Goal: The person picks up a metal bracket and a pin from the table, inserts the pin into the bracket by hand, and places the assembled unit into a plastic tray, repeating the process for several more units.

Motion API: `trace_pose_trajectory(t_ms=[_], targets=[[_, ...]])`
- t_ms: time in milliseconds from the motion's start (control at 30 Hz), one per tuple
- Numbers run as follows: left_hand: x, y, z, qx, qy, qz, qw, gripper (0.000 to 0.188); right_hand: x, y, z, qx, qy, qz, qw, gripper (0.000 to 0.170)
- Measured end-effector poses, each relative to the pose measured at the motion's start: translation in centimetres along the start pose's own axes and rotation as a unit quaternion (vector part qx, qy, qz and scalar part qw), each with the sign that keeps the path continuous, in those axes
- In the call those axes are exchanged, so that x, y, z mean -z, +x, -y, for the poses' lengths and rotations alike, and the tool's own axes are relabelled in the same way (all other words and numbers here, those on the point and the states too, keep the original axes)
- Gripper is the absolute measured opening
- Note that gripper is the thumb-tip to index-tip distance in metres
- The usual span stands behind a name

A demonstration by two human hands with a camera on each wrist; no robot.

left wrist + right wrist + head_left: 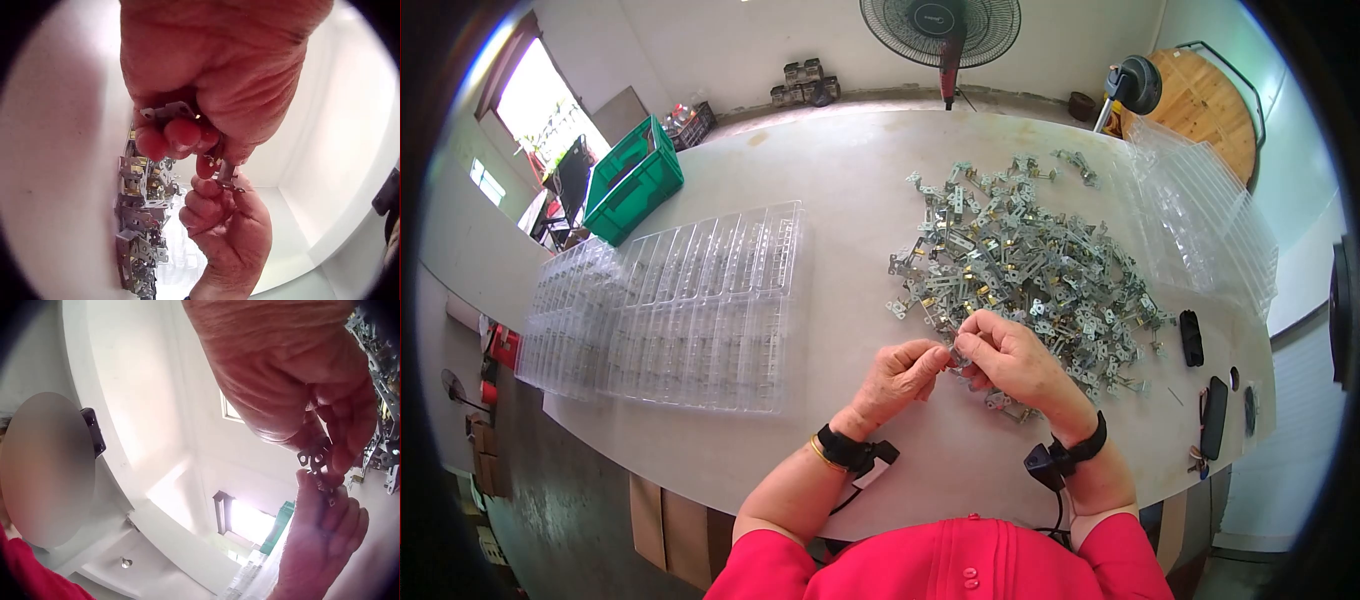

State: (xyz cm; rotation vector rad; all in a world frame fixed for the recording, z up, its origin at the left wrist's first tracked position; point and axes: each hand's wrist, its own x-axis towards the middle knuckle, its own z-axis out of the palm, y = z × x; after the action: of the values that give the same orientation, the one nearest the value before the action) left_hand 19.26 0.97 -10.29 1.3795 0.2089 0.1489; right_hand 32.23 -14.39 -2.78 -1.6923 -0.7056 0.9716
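My left hand (pixel 897 380) and right hand (pixel 1015 360) meet fingertip to fingertip at the near edge of a heap of small metal brackets (pixel 1040 270). Between the fingertips, a small bent metal bracket (pixel 315 457) with round holes is pinched by both hands. A second metal bracket (pixel 169 112) lies against the curled fingers of the left hand in the left wrist view. Some brackets in the heap carry brass-coloured parts. Fingers cover much of the held pieces.
Clear plastic trays with rows of compartments (pixel 700 300) stand on the table (pixel 850 180) at the left, a green crate (pixel 635 180) behind them. More clear trays (pixel 1210 220) lie at the back right. A black case (pixel 1213 418) and small black items are at the right edge.
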Motion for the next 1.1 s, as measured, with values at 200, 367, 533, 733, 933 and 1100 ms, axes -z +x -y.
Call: trace_pose_trajectory(t_ms=[200, 367, 533, 733, 933, 1100], targets=[[-0.1, -0.1, -0.1, 0.020, 0.010, 0.017, 1.000, 0.037, 0.0, 0.3, -0.5, 0.136, -0.155, -0.100, 0.973, 0.009], [0.7, 0.6, 0.3, 0.037, -0.149, -0.002, 0.988, 0.039, 0.5, -0.3, 0.5, 0.317, -0.196, -0.068, 0.925, 0.005], [0.8, 0.4, 0.0, 0.058, -0.213, 0.008, 0.975, 0.042, 0.4, -0.7, 1.0, 0.304, -0.229, -0.013, 0.925, 0.007], [1.3, -0.1, 0.4, 0.100, -0.282, 0.077, 0.951, 0.056, -0.2, -0.9, 0.2, 0.323, -0.220, -0.016, 0.920, 0.011], [2.2, 0.6, 1.1, 0.077, -0.401, 0.136, 0.902, 0.061, -0.2, -1.0, 0.8, 0.291, -0.142, -0.049, 0.945, 0.007], [1.0, 1.1, 0.3, -0.092, -0.325, 0.048, 0.940, 0.044, -0.1, 0.4, -0.2, 0.136, 0.096, -0.112, 0.980, 0.012]])
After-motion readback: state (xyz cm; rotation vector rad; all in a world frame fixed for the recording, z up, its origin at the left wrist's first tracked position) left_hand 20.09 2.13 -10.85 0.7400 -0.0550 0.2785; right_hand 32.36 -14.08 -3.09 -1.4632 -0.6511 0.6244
